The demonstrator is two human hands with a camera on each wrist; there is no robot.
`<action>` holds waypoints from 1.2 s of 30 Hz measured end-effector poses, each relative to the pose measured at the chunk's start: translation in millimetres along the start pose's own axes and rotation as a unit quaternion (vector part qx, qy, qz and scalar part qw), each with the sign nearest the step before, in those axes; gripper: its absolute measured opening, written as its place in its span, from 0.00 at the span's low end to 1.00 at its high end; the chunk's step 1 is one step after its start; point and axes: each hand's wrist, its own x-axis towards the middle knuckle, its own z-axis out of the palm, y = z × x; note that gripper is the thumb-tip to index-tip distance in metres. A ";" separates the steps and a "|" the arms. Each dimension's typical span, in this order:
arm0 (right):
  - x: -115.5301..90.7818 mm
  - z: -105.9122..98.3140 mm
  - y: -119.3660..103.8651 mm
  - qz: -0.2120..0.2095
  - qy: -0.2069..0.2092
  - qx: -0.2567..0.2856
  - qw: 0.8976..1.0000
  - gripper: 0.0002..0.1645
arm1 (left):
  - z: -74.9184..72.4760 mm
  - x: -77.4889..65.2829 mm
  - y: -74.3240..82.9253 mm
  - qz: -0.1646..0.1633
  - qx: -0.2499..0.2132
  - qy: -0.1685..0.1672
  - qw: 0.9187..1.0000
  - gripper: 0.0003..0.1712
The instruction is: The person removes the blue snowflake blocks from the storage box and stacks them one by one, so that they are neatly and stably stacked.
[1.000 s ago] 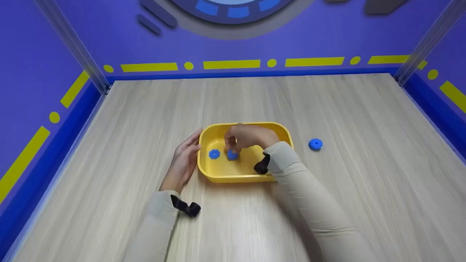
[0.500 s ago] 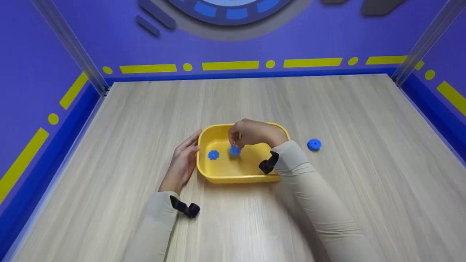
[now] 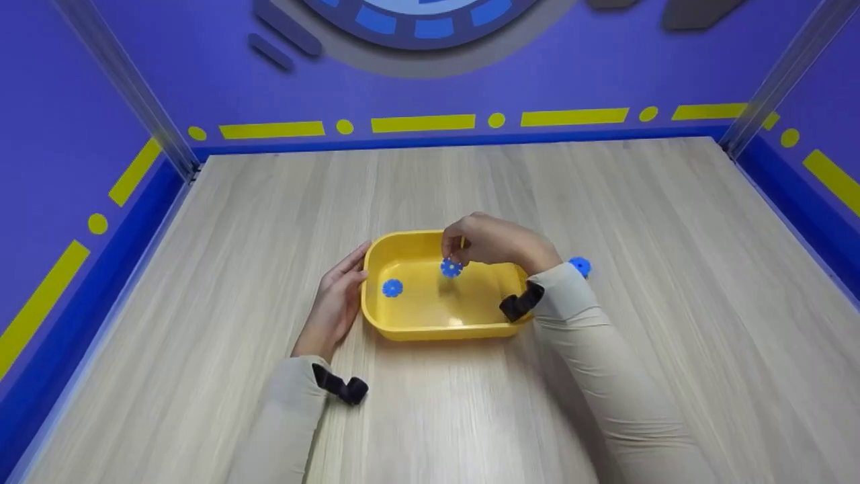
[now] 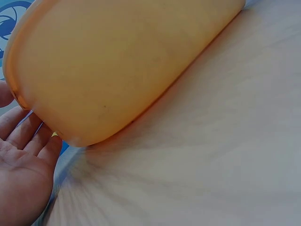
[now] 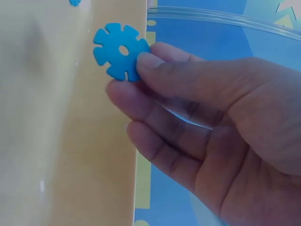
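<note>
My right hand (image 3: 497, 240) pinches a blue notched plastic disc (image 3: 451, 267) between thumb and fingers, above the yellow tub (image 3: 443, 331). In the right wrist view the disc (image 5: 112, 49) shows a round centre hole and slots around its edge. A second blue notched disc (image 3: 392, 288) lies flat on the tub's floor, toward the left. At the tub's left end my left hand (image 3: 336, 296) rests with extended fingers against the wall. The left wrist view shows its fingers (image 4: 22, 132) at the tub's outer side.
To the right of the tub, a blue stack of notched discs (image 3: 580, 266) sits on the wooden table (image 3: 645, 222), partly hidden by the right sleeve. Blue-purple panels (image 3: 430, 94) with yellow marks border the table at the back and sides.
My right hand has lifted the disc from the tub's floor and moved it up and to the right. The left hand has stayed at the tub's left end.
</note>
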 end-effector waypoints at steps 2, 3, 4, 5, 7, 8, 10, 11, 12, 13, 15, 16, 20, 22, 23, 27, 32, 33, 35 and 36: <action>-4.6 -1.7 3.3 -0.002 0.006 0.002 1.000 0.06 | -0.1 0.2 -0.2 0.000 0.000 0.001 1.000 0.34; -7.2 -2.6 5.1 -0.004 0.009 0.004 1.000 0.05 | 0.0 0.2 -0.2 0.000 0.001 0.002 1.000 0.34; -9.7 -3.3 7.0 -0.007 0.014 0.005 1.000 0.05 | 0.0 0.2 -0.2 0.000 0.000 0.002 1.000 0.34; -12.2 -3.8 9.0 -0.009 0.018 0.008 1.000 0.05 | 0.1 0.3 -0.3 -0.001 0.000 0.002 1.000 0.34; -17.5 -5.0 13.7 -0.017 0.028 0.011 0.999 0.06 | 0.0 0.6 -0.3 -0.002 -0.002 0.001 1.000 0.34; -20.3 -5.5 16.1 -0.020 0.033 0.012 0.999 0.06 | -0.1 0.6 -0.2 -0.002 -0.002 0.000 1.000 0.34; -25.5 -6.5 20.8 -0.021 0.041 0.017 0.999 0.06 | -0.3 0.8 -0.1 -0.003 -0.005 0.000 1.000 0.34; -28.2 -7.1 22.9 -0.017 0.044 0.021 0.999 0.06 | -0.4 1.0 0.0 -0.004 -0.007 -0.001 1.000 0.34; -30.6 -7.6 25.1 -0.014 0.047 0.022 0.999 0.06 | -0.7 1.2 -0.1 -0.004 -0.008 -0.001 1.000 0.34; -32.9 -8.2 27.2 -0.009 0.051 0.027 0.998 0.06 | -0.8 1.3 0.0 -0.004 -0.010 -0.001 1.000 0.34; -37.4 -9.5 30.7 -0.003 0.058 0.036 0.998 0.06 | -1.3 1.4 -0.1 -0.001 -0.013 -0.005 1.000 0.34; -39.6 -10.0 32.5 0.000 0.062 0.038 0.997 0.07 | -1.3 1.2 -0.1 0.001 -0.014 -0.007 1.000 0.34; -49.0 -12.2 40.3 0.006 0.075 0.045 0.996 0.07 | -1.1 0.3 -0.3 0.008 -0.012 -0.015 1.000 0.34; -54.0 -12.7 44.3 0.007 0.083 0.045 0.995 0.07 | -0.8 -0.2 -0.5 0.005 -0.011 -0.013 1.000 0.34; -56.3 -12.9 46.6 0.005 0.088 0.045 0.995 0.07 | -0.8 -0.3 -0.6 0.004 -0.011 -0.012 1.000 0.34; -64.5 -11.8 55.0 0.004 0.113 0.044 0.993 0.07 | -1.7 -0.5 -1.1 0.000 -0.012 -0.012 1.000 0.34; -75.3 -10.2 65.2 0.022 0.135 0.060 0.989 0.08 | -1.8 -0.5 -1.4 0.002 -0.013 -0.008 1.000 0.33; -77.6 -9.8 67.2 0.024 0.138 0.065 0.988 0.08 | -1.5 -0.5 -1.4 0.001 -0.013 -0.006 1.000 0.33; -82.1 -8.8 71.5 0.031 0.148 0.075 0.986 0.08 | -1.0 -0.2 -1.5 0.000 -0.011 -0.005 1.000 0.33; -84.3 -8.0 73.7 0.034 0.152 0.079 0.985 0.08 | -0.6 -0.1 -1.5 0.000 -0.011 -0.005 1.000 0.34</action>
